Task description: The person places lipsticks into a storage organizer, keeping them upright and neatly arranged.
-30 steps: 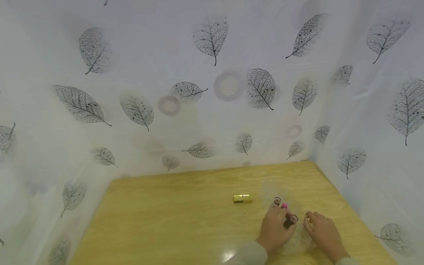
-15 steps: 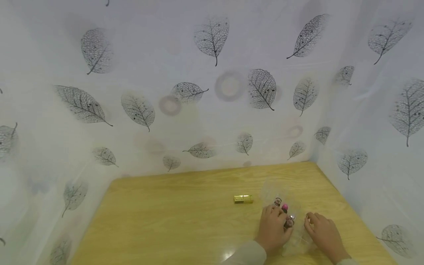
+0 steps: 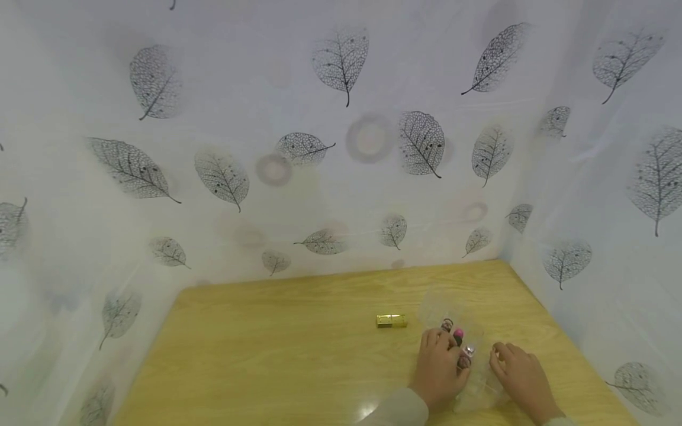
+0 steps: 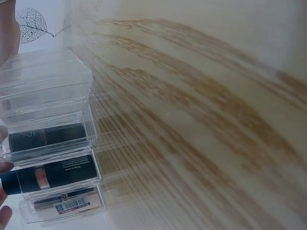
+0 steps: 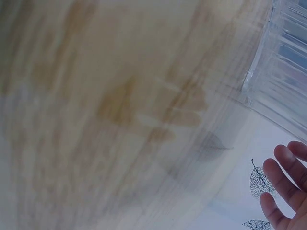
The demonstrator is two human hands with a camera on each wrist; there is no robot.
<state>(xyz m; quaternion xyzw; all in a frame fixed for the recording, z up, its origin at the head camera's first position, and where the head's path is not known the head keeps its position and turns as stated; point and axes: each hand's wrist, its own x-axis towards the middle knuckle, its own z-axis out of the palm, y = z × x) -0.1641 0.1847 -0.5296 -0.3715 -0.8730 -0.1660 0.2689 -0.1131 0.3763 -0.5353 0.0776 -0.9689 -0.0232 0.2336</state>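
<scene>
A clear plastic organizer point(image 3: 479, 393) with several slots stands at the right of the table. My left hand point(image 3: 438, 367) grips a dark lipstick tube point(image 3: 465, 361) between thumb and fingers over the slots. In the left wrist view this lipstick point(image 4: 72, 168) lies in a slot, fingertips at its outer end. Another dark tube point(image 4: 45, 139) and a labelled box-like tube point(image 4: 74, 203) lie in neighbouring slots. A pink-topped tube point(image 3: 459, 333) and a brownish round-ended one point(image 3: 447, 325) show beyond the fingers. My right hand point(image 3: 523, 378) rests at the organizer's right side, fingers loosely bent, holding nothing.
A gold tube point(image 3: 391, 320) lies on the wooden table point(image 3: 266, 349), left of the organizer. White leaf-print sheeting point(image 3: 330, 195) encloses the table at the back and both sides.
My left hand has drawn slightly back and lower with the dark lipstick, uncovering a shiny tube end beside it. The right hand has stayed in place.
</scene>
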